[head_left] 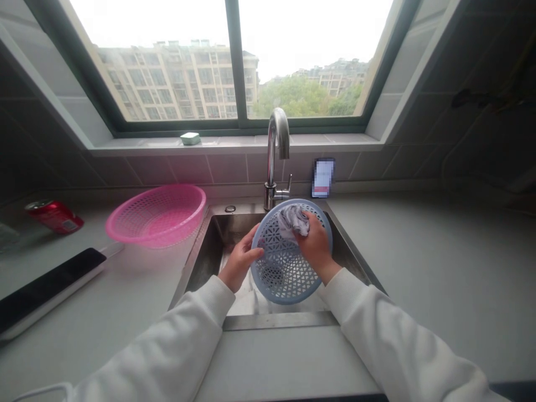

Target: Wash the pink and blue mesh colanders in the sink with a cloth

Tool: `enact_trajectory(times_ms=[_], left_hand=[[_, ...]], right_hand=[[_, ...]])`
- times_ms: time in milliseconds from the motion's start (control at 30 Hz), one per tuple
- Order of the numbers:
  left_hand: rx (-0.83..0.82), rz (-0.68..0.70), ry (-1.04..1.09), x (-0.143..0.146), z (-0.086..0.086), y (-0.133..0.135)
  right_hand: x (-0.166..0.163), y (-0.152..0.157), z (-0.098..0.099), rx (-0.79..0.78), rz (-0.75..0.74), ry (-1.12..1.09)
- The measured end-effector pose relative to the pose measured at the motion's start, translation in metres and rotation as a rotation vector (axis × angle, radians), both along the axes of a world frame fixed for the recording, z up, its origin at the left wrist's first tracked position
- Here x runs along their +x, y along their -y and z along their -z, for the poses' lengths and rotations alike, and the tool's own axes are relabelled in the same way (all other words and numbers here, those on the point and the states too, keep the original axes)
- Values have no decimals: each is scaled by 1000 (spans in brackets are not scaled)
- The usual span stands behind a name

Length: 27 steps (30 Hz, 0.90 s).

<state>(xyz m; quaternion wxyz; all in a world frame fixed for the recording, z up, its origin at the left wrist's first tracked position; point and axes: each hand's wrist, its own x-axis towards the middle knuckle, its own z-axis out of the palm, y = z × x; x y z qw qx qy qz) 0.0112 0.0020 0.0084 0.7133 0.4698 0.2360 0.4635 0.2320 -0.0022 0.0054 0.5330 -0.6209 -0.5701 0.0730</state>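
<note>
Over the sink [276, 320] a round blue plastic colander [285, 262] is tilted so that its perforated inside faces me. My left hand [243, 258] grips its left rim, with the thumb on the inner side and the fingers behind. My right hand [316, 243] is closed around a crumpled grey-and-white cloth [293, 219]. That cloth is against the upper inside of the colander. The colander's underside and the fingertips behind it are hidden.
The metal faucet [276, 151] rises just behind the colander. A pink basket [157, 215], a red can [55, 216] lying on its side and a long black-and-white device [52, 287] are on the left counter. A phone [322, 177] leans against the back wall.
</note>
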Motion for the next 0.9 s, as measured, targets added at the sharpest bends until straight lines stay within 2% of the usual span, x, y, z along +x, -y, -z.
enact_trajectory(times_ms=[133, 467, 600, 733, 900], left_hand=[[-29, 54, -30, 4, 0, 4], [-254, 8, 153, 6, 11, 10], [-341, -9, 201, 3, 5, 5], [-341, -23, 217, -1, 1, 2], [-367, -57, 201, -3, 2, 2]], right_hand=[[-18, 8, -1, 21, -206, -72], [-42, 19, -12, -76, -688, 37], [-44, 22, -16, -106, -810, 172], [-40, 24, -20, -154, -898, 256], [-30, 27, -17, -181, -917, 308]])
